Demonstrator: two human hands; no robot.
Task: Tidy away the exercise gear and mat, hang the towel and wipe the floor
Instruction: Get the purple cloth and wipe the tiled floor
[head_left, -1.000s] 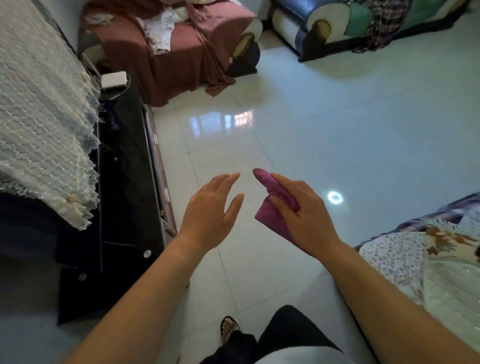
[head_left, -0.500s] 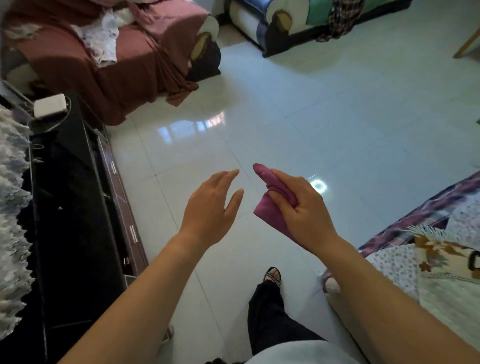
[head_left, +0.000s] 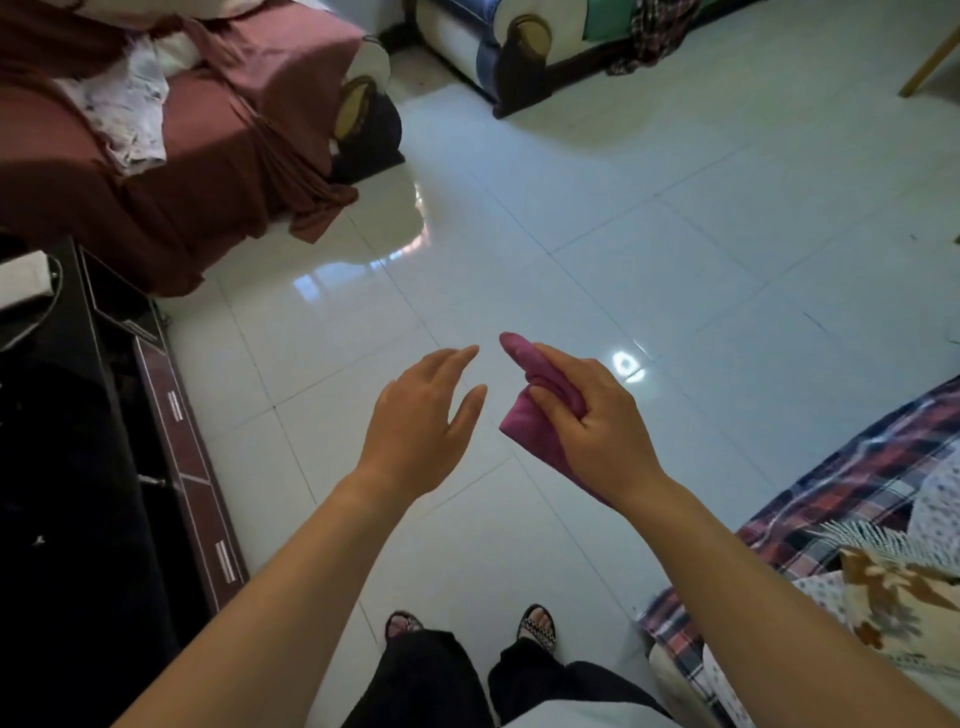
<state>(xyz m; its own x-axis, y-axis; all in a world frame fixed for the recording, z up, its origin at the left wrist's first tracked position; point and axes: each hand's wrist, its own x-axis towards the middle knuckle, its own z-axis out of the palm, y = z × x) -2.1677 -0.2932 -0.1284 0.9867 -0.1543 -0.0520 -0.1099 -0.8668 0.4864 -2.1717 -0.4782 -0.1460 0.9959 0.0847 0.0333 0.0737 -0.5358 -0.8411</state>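
Note:
My right hand (head_left: 592, 421) is closed around a folded magenta cloth (head_left: 524, 415), held at waist height over the glossy white tiled floor (head_left: 649, 249). One end of the cloth pokes up past my fingertips. My left hand (head_left: 421, 421) hovers just to the left of it, fingers spread and holding nothing, a small gap away from the cloth. Both of my feet in sandals stand on the tiles below. No mat or exercise gear is in sight.
A dark cabinet (head_left: 78, 441) runs along the left. A sofa draped in maroon fabric (head_left: 208, 130) stands at the back left, and another sofa (head_left: 545, 41) at the back. A bed with a plaid blanket (head_left: 857, 493) fills the lower right.
The view has swung to the right and tilted down, so my feet now show. Both hands keep the same pose, the right one still holding the cloth.

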